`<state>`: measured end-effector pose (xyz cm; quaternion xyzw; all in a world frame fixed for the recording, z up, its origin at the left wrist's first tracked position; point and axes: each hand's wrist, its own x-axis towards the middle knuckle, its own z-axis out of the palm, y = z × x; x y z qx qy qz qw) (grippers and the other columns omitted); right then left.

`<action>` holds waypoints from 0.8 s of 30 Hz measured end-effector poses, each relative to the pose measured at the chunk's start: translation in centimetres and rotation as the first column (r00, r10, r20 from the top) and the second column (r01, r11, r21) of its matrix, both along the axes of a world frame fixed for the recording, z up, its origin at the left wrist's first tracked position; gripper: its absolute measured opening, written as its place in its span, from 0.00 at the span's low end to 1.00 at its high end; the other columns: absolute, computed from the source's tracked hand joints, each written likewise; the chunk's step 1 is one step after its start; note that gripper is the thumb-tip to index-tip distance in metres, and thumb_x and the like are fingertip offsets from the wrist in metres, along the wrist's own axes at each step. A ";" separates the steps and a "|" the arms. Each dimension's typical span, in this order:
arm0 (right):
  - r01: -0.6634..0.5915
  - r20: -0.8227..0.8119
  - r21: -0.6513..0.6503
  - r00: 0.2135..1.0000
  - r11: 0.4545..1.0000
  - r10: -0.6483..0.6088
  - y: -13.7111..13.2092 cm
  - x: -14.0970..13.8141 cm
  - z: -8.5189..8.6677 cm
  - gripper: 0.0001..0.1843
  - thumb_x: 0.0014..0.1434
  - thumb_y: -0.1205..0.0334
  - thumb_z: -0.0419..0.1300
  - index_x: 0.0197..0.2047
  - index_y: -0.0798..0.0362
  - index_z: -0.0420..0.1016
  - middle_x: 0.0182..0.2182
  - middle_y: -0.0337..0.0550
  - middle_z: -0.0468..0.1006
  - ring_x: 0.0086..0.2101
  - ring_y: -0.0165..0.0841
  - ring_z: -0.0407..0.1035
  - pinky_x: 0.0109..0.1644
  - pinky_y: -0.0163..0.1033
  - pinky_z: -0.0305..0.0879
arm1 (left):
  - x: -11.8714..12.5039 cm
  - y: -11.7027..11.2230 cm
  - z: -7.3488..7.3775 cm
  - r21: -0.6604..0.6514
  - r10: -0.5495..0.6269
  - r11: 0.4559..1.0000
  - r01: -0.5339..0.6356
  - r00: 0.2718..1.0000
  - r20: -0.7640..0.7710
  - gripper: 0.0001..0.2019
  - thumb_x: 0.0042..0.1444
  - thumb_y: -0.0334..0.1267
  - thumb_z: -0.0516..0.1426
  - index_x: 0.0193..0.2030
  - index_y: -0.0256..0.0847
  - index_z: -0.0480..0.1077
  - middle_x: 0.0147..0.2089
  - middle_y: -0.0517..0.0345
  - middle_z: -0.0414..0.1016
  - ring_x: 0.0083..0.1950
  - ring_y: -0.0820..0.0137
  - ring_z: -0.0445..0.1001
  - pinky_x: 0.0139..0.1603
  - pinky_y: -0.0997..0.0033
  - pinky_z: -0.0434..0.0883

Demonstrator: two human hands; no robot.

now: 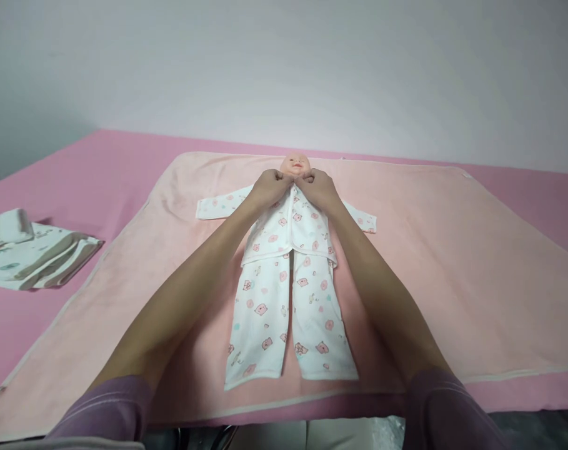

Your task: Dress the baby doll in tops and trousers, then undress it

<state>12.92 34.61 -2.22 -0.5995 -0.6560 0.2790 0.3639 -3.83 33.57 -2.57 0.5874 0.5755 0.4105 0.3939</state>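
Note:
A baby doll (295, 165) lies on its back on a pale pink blanket (452, 262), head away from me. It wears a white printed top (290, 228) and matching trousers (284, 312) with small pink pictures. My left hand (269, 185) and my right hand (317, 186) meet at the doll's neck, just under the chin. Both are closed in a pinch on the collar of the top. The sleeves of the top lie spread out flat to both sides.
The blanket covers a brighter pink surface (77, 169) that runs to a plain wall. A pile of folded printed cloth (30, 250) lies at the left edge. The near edge of the blanket hangs just in front of my purple sleeves.

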 end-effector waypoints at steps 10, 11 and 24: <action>-0.110 -0.171 -0.060 0.980 0.992 0.098 0.6 1.1 -0.6 0.12 0.68 0.53 0.72 0.42 0.52 0.82 0.32 0.35 0.72 0.32 0.31 0.66 0.39 0.40 0.61 | -0.1 0.0 0.5 -0.062 0.002 0.998 0.000 1.000 0.026 0.04 0.72 0.36 0.61 0.45 0.40 0.71 0.35 0.58 0.70 0.27 0.72 0.64 0.25 0.72 0.59; -0.112 -0.162 -0.060 0.982 0.992 0.101 0.6 1.1 -0.6 0.12 0.69 0.52 0.72 0.42 0.52 0.82 0.32 0.36 0.73 0.32 0.31 0.66 0.39 0.40 0.61 | -0.1 -0.1 0.6 -0.064 -0.012 0.998 0.013 1.000 0.018 0.04 0.72 0.36 0.61 0.44 0.40 0.72 0.33 0.58 0.69 0.27 0.73 0.63 0.25 0.72 0.59; -0.105 -0.106 -0.026 0.989 0.994 0.101 1.2 1.3 -1.4 0.13 0.71 0.48 0.69 0.42 0.49 0.81 0.37 0.40 0.78 0.36 0.35 0.70 0.44 0.42 0.69 | -0.1 0.8 -0.6 -0.059 0.045 0.998 -0.037 0.988 0.150 0.07 0.63 0.38 0.67 0.45 0.42 0.77 0.38 0.55 0.76 0.30 0.71 0.65 0.26 0.72 0.60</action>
